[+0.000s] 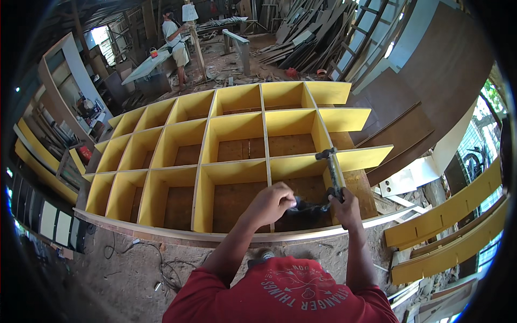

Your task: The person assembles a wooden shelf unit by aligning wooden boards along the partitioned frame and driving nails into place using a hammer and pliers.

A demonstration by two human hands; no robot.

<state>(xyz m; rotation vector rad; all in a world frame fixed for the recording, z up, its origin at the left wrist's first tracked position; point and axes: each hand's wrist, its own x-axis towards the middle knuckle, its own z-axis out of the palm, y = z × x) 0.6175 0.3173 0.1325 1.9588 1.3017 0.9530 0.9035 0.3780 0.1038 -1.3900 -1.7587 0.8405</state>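
A yellow wooden grid of open compartments (237, 172) lies before me with pale edges. My right hand (344, 207) is closed round the handle of a hammer (327, 154), which stands head up over the grid's right end, near a cross joint. My left hand (274, 202) is closed above the nearest right-hand compartment; whatever its curled fingers hold is hidden. Just beside it, a dark, crumpled item (307, 211) is in that compartment, too unclear to name. Loose-ended yellow boards (363, 156) project from the grid's right side.
A person (175, 46) stands beyond the grid by a pale workbench (145, 70). Board piles (293, 48) lean at the back, brown sheets (425, 102) at the right. Yellow slotted boards (441, 220) lie at the near right. A cable (164, 264) runs along the floor at left.
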